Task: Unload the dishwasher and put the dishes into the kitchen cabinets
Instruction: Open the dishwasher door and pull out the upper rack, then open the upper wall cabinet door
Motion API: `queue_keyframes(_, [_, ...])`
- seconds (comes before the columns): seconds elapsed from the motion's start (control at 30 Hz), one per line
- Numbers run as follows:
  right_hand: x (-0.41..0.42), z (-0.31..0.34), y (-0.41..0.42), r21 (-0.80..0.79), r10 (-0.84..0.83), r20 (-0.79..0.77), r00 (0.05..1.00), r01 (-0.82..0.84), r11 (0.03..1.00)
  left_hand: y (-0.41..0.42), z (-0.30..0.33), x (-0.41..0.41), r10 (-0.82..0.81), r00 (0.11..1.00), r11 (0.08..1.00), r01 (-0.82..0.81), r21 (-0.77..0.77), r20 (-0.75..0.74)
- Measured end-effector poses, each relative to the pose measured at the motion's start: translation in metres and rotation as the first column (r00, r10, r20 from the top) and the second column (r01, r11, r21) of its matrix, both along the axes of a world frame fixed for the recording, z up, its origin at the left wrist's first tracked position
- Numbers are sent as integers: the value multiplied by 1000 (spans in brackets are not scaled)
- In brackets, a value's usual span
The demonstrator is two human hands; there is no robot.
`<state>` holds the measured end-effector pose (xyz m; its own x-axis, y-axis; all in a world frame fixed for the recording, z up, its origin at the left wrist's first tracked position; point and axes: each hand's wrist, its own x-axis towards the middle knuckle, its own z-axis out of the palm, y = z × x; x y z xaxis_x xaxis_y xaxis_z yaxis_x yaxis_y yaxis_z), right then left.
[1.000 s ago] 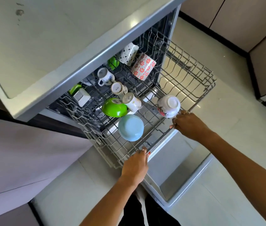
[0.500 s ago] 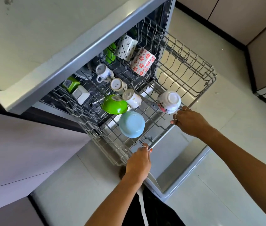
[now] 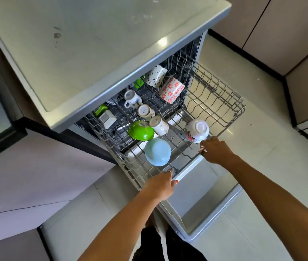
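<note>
At the rack's front rail, both hands grip the wire: the left hand (image 3: 161, 182) has its fingers curled over the rail near the front-left corner, and the right hand (image 3: 216, 150) has its fingers hooked over the same rail further toward the right. The rack (image 3: 224, 102) stands pulled out of the dishwasher (image 3: 111, 44) above the lowered door (image 3: 206, 200).

A pale blue bowl (image 3: 158, 152) lies upside down just behind the front rail, between the two hands. Behind it sits a green bowl (image 3: 140, 130), tilted, touching a white cup (image 3: 158, 125) on its right. A white bowl with red flowers (image 3: 197, 130) lies upside down near the front rail, just beside the right hand's fingertips. Two more cups run back along the middle of the rack: a beige one (image 3: 145, 112) and a white-and-blue one (image 3: 131, 98). At the back edge, half under the dishwasher top, lean a mug with red flowers (image 3: 171, 90) and a dotted white mug (image 3: 155, 76). A white square dish (image 3: 108, 119) sits at the left edge with something green (image 3: 100, 110) behind it. The right part of the rack shows bare wire.
</note>
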<state>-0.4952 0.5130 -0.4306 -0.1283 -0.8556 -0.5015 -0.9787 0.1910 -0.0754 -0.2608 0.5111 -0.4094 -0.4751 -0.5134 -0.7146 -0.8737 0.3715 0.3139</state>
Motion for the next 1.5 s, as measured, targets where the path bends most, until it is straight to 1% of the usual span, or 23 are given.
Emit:
queue_keyframes(0.1, [2,8,-1,120,119,-117,986,-104,987,-9,23,5,19,999,999,-20,-28,-48])
queue_keyframes(0.17, [5,14,1,186,171,-161,972,-140,972,-14,38,13,4,999,1000,-5,-20,-33])
queue_keyframes(0.3, [12,25,-13,237,120,-159,980,-81,968,-22,57,35,14,1000,1000,-14,15,2])
queue_keyframes(0.4, [28,33,-31,316,175,-206,963,-104,943,-18,57,59,36,999,999,-36,-5,1])
queue_keyframes(0.47, [41,35,-40,312,244,-267,932,-156,937,-13,55,73,76,997,997,-76,14,-6])
queue_keyframes(0.5, [48,33,-43,304,254,-274,928,-167,938,-11,54,79,86,996,996,-86,16,-16])
queue_keyframes(0.53, [56,31,-47,300,255,-249,934,-176,938,-9,57,83,85,996,996,-85,12,-27])
queue_keyframes(0.63, [83,34,-47,407,331,-172,928,-239,882,-9,71,90,79,996,995,-81,-54,-32])
queue_keyframes(0.67, [93,38,-48,420,370,-154,916,-278,864,-11,77,92,84,996,992,-87,-87,-33])
queue_keyframes(0.7, [102,43,-49,416,391,-126,912,-309,855,-15,83,94,92,995,988,-96,-119,-43])
queue_keyframes(0.77, [121,61,-56,334,410,-46,911,-372,866,-23,96,100,99,994,976,-108,-191,-55])
queue_keyframes(0.83, [144,86,-64,233,419,42,907,-417,879,-31,114,111,81,996,956,-88,-281,-36])
queue_keyframes(0.9, [169,116,-70,170,453,91,887,-462,870,-36,137,126,35,999,928,-36,-372,-11])
queue_keyframes(0.93, [180,130,-72,161,477,102,873,-488,858,-39,149,132,-2,1000,904,5,-428,8])
queue_keyframes(1.03, [214,171,-77,218,554,67,830,-554,803,-45,180,160,-65,996,808,88,-583,60])
queue_keyframes(1.13, [247,219,-86,244,631,7,776,-613,752,-50,212,192,-74,995,712,97,-696,63])
queue_keyframes(1.23, [294,269,-94,232,684,-3,730,-664,711,-46,245,239,-44,997,613,77,-786,63])
queue_keyframes(1.37, [361,323,-107,133,734,22,678,-730,670,-29,289,318,60,998,564,-7,-826,33])
queue_keyframes(1.43, [406,354,-108,72,758,19,652,-757,649,-17,311,372,131,991,540,-40,-841,37])
queue_keyframes(1.5, [435,380,-111,20,759,31,650,-760,650,-11,326,412,191,980,527,-50,-848,61])
